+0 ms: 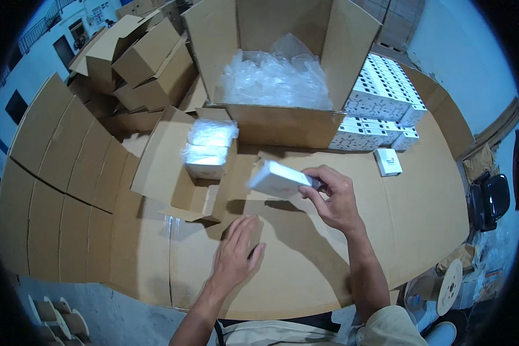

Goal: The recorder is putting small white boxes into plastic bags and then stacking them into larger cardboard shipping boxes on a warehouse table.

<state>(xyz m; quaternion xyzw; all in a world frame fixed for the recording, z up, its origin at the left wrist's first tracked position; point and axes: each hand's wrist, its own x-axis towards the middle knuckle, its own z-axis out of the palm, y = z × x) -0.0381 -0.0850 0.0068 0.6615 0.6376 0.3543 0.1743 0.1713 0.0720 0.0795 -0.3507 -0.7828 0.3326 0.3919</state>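
My right hand (333, 195) pinches one end of a small white box (279, 180), holding it tilted above the table. The box's far end is a little blurred. Flat on the cardboard-covered table (305, 259) rests my left hand (235, 249), fingers stretched out and nothing in them. Just beyond it stands an open brown carton (184, 199), its flaps folded outward. White boxes wrapped in bubble wrap (210, 141) fill the carton's far part, while bare cardboard shows in its near part. A single white box (388, 162) lies on the table to the right.
A large open carton (288, 124) at the back holds clear bubble wrap (277, 75). Right of it rise stacked white boxes (383, 95). Brown cartons (69, 190) are stacked at the left, with opened cartons (144, 63) behind. Cable reels (447, 288) stand at the lower right.
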